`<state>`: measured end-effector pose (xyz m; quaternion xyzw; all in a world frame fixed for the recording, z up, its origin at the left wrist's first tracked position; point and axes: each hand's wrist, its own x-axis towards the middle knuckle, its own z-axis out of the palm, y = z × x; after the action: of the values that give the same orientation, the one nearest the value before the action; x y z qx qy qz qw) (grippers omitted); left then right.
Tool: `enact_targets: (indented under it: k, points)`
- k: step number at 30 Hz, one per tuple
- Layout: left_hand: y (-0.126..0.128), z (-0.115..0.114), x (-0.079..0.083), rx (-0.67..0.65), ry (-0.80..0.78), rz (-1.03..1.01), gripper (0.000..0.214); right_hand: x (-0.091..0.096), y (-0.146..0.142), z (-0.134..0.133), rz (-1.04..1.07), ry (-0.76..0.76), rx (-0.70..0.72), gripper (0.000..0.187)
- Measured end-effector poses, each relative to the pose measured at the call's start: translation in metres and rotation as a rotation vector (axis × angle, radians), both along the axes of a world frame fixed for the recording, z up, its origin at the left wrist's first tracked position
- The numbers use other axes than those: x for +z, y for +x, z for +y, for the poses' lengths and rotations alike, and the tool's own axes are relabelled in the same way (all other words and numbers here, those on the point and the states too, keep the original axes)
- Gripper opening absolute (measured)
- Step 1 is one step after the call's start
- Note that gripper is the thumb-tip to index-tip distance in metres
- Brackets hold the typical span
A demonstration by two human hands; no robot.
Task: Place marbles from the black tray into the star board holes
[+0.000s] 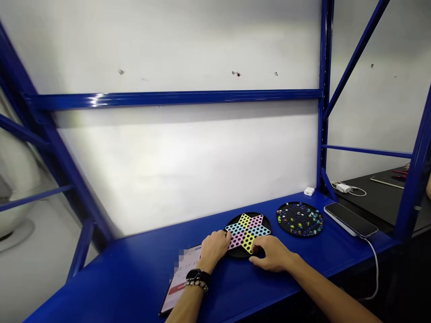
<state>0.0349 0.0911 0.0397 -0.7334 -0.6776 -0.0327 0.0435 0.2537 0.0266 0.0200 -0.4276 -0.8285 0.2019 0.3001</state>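
Note:
A star-shaped Chinese checkers board [247, 232] with yellow, pink and blue sections and rows of holes lies over a round black tray [239, 255]. My left hand [215, 246] is at the board's left side, its curled fingers closed on the edge. It wears a dark watch and a beaded bracelet at the wrist. My right hand [271, 253] is at the board's lower right, with a bent finger touching the yellow point. Its thumb is held apart from the fingers, and a gap shows between them.
A second round black tray [299, 220] holding several coloured marbles sits to the right. Beyond it a phone [350, 219] rests on a white block with a cable. A white adapter [309, 191] stands at the back. A tablet [183, 278] with a lit screen lies left of my wrist. Blue posts [323, 98] frame the blue table.

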Motion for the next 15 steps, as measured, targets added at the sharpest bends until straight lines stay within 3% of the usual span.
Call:
enact_targets:
  k: [7,10,12,15]
  points:
    - [-0.001,-0.003,0.009,0.082,0.068,-0.091,0.055,0.001,-0.001,0.000,0.110,0.022,-0.093,0.015]
    - [-0.004,-0.005,0.020,0.098,0.128,-0.159,0.060,0.003,-0.005,0.004,0.365,-0.051,-0.168,0.024]
    - [0.001,-0.008,0.027,0.085,0.182,-0.201,0.063,0.005,-0.010,0.009,0.672,-0.280,-0.202,0.031]
    - [0.023,-0.017,0.034,0.020,0.237,-0.238,0.063,0.006,-0.022,0.015,1.042,-0.866,-0.127,0.041]
